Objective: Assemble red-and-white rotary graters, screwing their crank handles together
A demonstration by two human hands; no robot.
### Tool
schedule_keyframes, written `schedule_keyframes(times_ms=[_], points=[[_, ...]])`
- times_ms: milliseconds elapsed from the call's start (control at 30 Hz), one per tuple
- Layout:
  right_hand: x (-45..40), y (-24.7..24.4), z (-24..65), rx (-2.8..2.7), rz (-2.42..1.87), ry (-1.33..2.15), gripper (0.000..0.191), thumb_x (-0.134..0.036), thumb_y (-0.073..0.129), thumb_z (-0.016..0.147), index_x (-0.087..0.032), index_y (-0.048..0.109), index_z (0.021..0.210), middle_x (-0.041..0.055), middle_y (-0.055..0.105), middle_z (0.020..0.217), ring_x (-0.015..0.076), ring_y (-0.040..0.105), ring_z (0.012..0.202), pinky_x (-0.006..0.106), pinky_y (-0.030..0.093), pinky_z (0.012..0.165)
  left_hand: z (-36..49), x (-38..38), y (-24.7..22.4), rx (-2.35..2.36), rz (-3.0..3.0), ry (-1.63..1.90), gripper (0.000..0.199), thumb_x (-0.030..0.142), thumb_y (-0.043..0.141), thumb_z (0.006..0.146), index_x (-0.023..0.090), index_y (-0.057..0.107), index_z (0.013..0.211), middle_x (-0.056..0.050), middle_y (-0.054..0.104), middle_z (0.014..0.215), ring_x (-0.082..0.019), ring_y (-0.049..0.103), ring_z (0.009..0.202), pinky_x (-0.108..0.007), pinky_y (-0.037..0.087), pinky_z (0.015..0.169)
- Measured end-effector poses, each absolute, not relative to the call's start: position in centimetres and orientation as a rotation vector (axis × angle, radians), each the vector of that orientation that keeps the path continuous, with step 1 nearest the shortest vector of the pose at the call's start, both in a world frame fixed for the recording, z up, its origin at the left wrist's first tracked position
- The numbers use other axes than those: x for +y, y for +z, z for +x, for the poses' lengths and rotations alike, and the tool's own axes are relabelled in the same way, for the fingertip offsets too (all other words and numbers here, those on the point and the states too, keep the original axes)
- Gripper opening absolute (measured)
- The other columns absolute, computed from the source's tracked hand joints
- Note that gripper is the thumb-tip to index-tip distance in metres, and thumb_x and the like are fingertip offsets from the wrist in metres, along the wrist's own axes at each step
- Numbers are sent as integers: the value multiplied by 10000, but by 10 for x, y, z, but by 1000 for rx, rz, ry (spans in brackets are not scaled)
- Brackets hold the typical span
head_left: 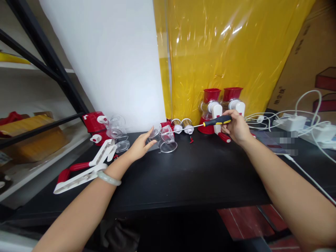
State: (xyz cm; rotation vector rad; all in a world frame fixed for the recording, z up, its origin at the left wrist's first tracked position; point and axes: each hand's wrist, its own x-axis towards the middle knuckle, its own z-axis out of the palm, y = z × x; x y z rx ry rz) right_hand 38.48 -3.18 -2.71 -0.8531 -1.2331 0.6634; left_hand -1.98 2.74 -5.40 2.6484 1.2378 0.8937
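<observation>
My right hand is closed round the black and yellow handle of a screwdriver. Its long metal shaft points left, and the tip appears in front of a clear plastic grater body on the black table. My left hand, fingers apart, is beside another clear plastic part; whether it touches it I cannot tell. Two metal grater drums with white ends lie behind the shaft. A small red piece is on the table below them. A jade-coloured bangle circles my left wrist.
Two red and white rotary graters stand at the back. White crank arms with red handles, red bases and clear parts sit at left. White cables, chargers and a phone lie right. A black shelf frame rises left.
</observation>
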Motion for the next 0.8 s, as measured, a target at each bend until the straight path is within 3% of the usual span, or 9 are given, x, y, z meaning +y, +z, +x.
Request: schedule_keyframes(times_ms=[133, 300, 500, 600, 800], points=[[-31, -26, 385, -1249, -779, 681, 287, -464, 623, 794, -285, 452, 939, -79, 509, 544, 94, 401, 326, 217, 302, 321, -20, 26, -53, 1251, 2640, 894, 758, 600, 409, 911, 172, 261, 1519, -139, 460, 1472, -295, 448, 1333, -452, 338, 1104], [-31, -32, 385, -1243, -962, 555, 362, -621, 513, 855, -259, 495, 861, -80, 410, 402, 97, 329, 280, 212, 221, 276, -20, 27, -53, 1238, 2649, 901, 742, 580, 426, 912, 184, 265, 1518, -133, 484, 1454, -295, 457, 1325, -455, 339, 1102], [-30, -28, 378, -1162, -659, 824, 231, -476, 547, 796, -277, 452, 868, -32, 542, 636, 143, 518, 457, 259, 379, 360, -20, 27, -54, 1234, 2658, 909, 729, 570, 422, 919, 185, 264, 1518, -136, 459, 1474, -289, 451, 1333, -450, 344, 1101], [-32, -25, 377, -1203, -657, 836, 264, -447, 580, 770, -286, 427, 914, -37, 574, 659, 150, 548, 481, 251, 385, 371, -20, 26, -54, 1239, 2662, 908, 725, 566, 422, 920, 183, 269, 1516, -140, 462, 1470, -289, 459, 1326, -452, 349, 1096], [-37, -28, 381, -1312, -1050, 523, 371, -634, 458, 873, -266, 454, 832, -88, 390, 368, 110, 303, 276, 234, 213, 294, -21, 28, -55, 1239, 2652, 902, 728, 556, 430, 921, 169, 267, 1516, -147, 454, 1475, -289, 460, 1323, -456, 339, 1102]])
